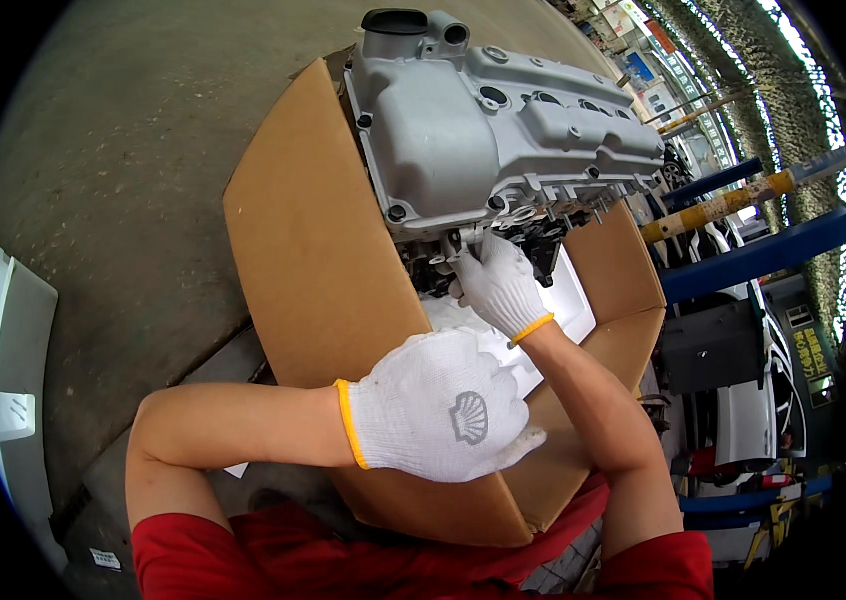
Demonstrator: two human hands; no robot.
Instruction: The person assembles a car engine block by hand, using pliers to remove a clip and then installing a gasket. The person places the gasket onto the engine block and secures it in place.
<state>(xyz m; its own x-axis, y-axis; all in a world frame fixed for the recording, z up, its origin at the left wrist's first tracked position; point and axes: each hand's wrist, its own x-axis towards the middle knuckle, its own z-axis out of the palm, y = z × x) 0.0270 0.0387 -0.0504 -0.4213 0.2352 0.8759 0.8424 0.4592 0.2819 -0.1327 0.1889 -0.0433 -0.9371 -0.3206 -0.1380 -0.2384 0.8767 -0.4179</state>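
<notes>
A silver-grey engine [433, 130] with a ribbed cover and round openings along its top stands in an opened cardboard box [318, 220]. My right hand [496, 285], in a white knit glove with a yellow cuff, reaches under the cover's near edge. Its fingers are bent against the engine's side, closed around a part I cannot make out. Closer to me, my left hand [433, 405], gloved alike, is back up over the box's near side. Its thumb points right and its fingers curl downward. Whatever lies under them is hidden.
White foam [571, 300] lines the box beside the engine. On the floor at the far left stands a white foam piece [18, 340]. Blue lift arms [763, 255] and a yellow-and-blue bar [718, 208] jut in at the right, before a white car [748, 420].
</notes>
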